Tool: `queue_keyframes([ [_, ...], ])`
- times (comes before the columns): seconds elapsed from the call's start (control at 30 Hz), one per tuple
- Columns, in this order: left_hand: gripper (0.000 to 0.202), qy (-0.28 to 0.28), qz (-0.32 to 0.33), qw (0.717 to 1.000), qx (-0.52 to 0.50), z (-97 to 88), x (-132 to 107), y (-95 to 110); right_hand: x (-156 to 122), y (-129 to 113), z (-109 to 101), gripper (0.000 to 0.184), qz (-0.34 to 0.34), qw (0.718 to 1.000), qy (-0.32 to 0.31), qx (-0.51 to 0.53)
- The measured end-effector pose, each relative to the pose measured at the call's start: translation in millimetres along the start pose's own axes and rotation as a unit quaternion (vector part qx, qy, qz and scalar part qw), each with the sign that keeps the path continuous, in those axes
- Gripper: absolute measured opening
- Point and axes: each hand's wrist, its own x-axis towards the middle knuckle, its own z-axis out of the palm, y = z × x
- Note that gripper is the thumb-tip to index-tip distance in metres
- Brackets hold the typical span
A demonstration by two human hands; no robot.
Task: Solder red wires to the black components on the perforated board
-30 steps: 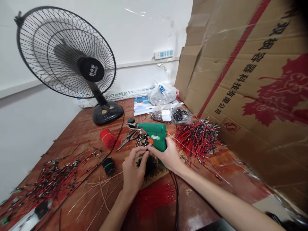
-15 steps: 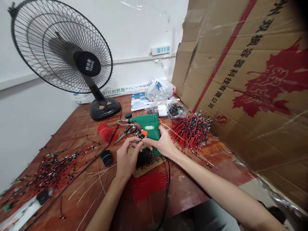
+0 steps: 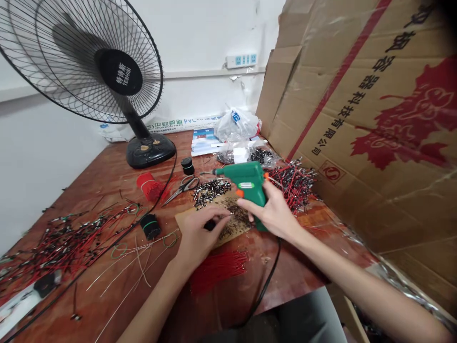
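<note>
Black connector, in L fingers

green soldering gun: moved right | left hand: lowered over brown board

Bright even light, soft shadows, warped edges

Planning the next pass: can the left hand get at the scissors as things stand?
Likely yes. The left hand is close to the scissors, with only low, flat table between them. The green gun in the right hand sits off to the other side.
</note>
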Motion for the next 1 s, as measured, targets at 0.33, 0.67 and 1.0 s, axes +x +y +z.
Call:
queue_keyframes([
  [0.33,0.015,-0.129,-0.026,0.966,0.221,25.8,1.8,-10.3,-90.0,-21.9,-51.5,0.051,0.093,0.987,0.109,-0.067],
  [0.67,0.016,-0.176,-0.012,0.95,0.259,18.8,5.4,-3.1,-139.5,9.2,-69.4,0.058,0.182,0.974,0.124,-0.045],
  [1.0,0.01,-0.115,-0.036,0.96,0.254,30.3,3.5,-2.6,-134.9,16.9,-64.9,0.068,0.216,0.961,0.163,0.06],
])
